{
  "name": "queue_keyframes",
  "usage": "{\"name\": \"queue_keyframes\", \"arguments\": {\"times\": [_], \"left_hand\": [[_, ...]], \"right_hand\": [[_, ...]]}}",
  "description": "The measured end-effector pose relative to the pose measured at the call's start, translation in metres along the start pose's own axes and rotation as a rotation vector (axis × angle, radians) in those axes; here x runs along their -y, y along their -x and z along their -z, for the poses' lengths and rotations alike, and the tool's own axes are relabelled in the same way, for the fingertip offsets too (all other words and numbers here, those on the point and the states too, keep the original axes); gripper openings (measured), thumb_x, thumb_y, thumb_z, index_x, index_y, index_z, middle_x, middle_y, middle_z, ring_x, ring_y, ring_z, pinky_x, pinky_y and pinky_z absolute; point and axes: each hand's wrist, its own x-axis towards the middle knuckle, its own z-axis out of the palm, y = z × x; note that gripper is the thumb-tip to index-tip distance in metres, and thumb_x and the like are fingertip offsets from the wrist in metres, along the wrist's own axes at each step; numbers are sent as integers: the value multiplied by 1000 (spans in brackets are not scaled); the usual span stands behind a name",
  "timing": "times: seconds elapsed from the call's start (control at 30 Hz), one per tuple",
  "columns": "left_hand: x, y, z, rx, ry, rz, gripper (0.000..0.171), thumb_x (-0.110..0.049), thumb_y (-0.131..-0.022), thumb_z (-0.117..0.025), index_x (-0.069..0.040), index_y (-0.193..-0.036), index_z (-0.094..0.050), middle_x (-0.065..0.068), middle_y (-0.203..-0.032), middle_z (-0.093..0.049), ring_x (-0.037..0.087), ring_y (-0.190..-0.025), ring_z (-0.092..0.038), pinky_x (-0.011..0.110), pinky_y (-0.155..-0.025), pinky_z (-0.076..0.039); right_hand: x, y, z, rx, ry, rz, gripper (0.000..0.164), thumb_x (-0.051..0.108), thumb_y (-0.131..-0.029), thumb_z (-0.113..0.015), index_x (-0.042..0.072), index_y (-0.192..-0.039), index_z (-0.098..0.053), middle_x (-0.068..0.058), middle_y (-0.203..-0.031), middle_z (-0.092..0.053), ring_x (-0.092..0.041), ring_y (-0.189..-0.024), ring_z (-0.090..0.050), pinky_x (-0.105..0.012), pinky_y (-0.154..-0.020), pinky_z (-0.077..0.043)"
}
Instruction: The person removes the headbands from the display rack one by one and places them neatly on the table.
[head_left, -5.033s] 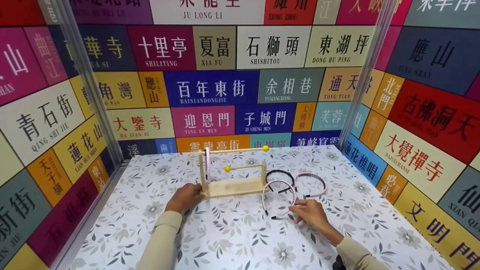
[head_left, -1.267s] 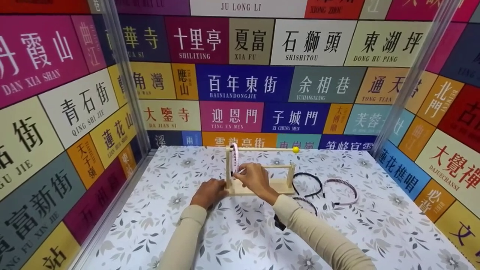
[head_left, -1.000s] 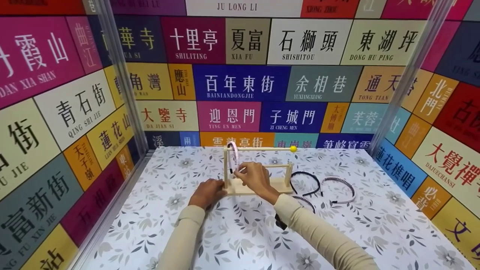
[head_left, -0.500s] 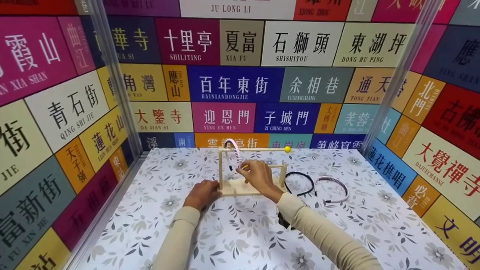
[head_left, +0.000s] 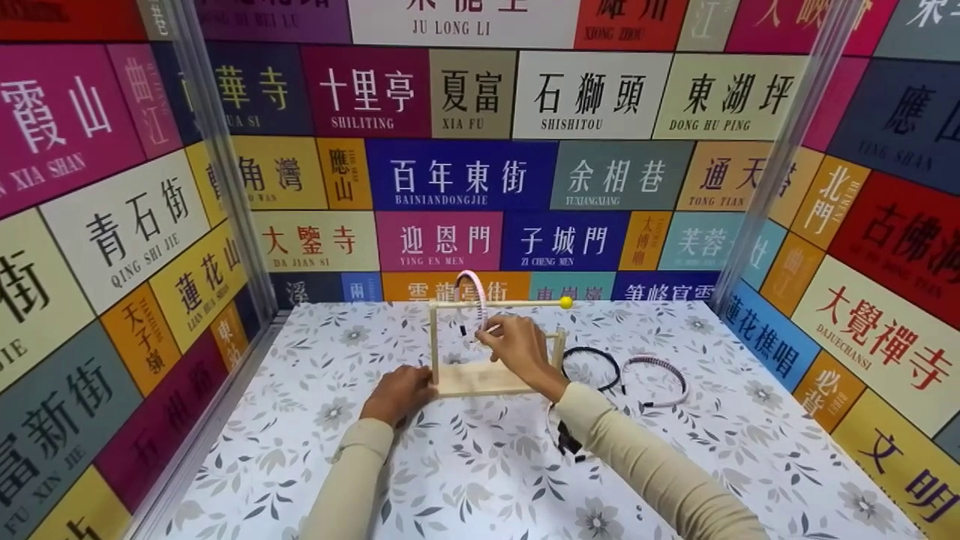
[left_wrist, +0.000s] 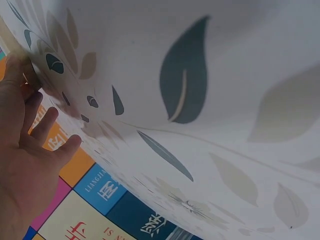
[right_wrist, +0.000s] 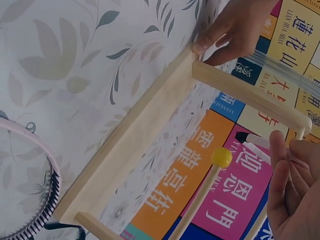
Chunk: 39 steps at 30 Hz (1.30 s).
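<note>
A pale wooden stand [head_left: 484, 380] has an upper rod ending in a yellow ball [head_left: 566, 303], and a lower rod whose yellow ball [right_wrist: 221, 157] shows in the right wrist view. My left hand [head_left: 399, 394] grips the left end of its base, thumb on the corner, other fingers spread. With thumb and fingertips my right hand [head_left: 517, 349] pinches one leg of a pink toothed headband [head_left: 481, 292]. The headband's arch rises above the upper rod, which passes through it, clear of the left post. Its other leg ends in a black tip.
Right of the stand, a black headband [head_left: 617, 367] and a pink one [head_left: 681, 375] lie on the flower-patterned table [head_left: 465, 472]. Another headband [head_left: 553, 427] is partly covered by my right forearm. Sign-covered walls [head_left: 457, 176] enclose the table on three sides.
Five seconds ago my right hand pinched a headband on the table. It now holds the one that hung by the left post, raised and shifted right along the rod. The left hand stays at the base.
</note>
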Motion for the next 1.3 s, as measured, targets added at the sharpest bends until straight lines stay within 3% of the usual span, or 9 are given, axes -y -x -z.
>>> {"name": "queue_keyframes", "arguments": {"times": [0.3, 0.53, 0.73, 0.87, 1.03, 1.3], "left_hand": [[-2, 0, 0, 18, 12, 41, 36, -30, -97, -75, -18, -130, -72, 6, -121, -73, 29, -116, -67, 50, -104, -52], [-1, -1, 0, 42, 29, 67, 38, -30, -97, -74, -18, -134, -70, 6, -125, -71, 29, -120, -64, 51, -108, -49], [-2, 1, 1, 35, 35, 40, 39, -29, -97, -74, -18, -134, -70, 8, -126, -70, 31, -120, -65, 52, -108, -49], [-3, 4, 2, 8, 28, 2, 37, -27, -98, -75, -17, -133, -70, 8, -124, -71, 31, -118, -66, 52, -105, -51], [-6, 5, 5, 20, 36, 26, 36, -26, -97, -75, -17, -131, -71, 6, -124, -72, 29, -118, -67, 51, -106, -51], [-6, 4, 3, 22, 17, 22, 32, -27, -96, -76, -18, -127, -73, 6, -123, -72, 29, -116, -67, 51, -105, -52]], "right_hand": [[-6, 1, 15, -23, -45, -1, 16, 33, -97, -75, 19, -96, -81, 1, -93, -80, -15, -53, -71, -27, -42, -48], [-15, 2, 25, -44, 12, -23, 17, 35, -98, -74, 20, -97, -82, 4, -91, -80, -9, -50, -68, -25, -36, -37], [-25, 4, 36, -53, 27, -43, 15, 34, -97, -75, 21, -97, -81, 0, -82, -79, -2, -46, -63, -26, -35, -34], [-31, 4, 45, -58, 47, -56, 15, 36, -97, -74, 22, -95, -81, 1, -78, -79, -7, -48, -66, -27, -37, -37], [-38, 6, 56, -65, 39, -54, 14, 33, -98, -74, 21, -94, -81, -2, -84, -80, -15, -53, -71, -30, -40, -44], [-54, 11, 72, -92, 63, -72, 12, 30, -97, -75, 19, -95, -81, -5, -86, -80, -15, -51, -70, -27, -35, -40]]}}
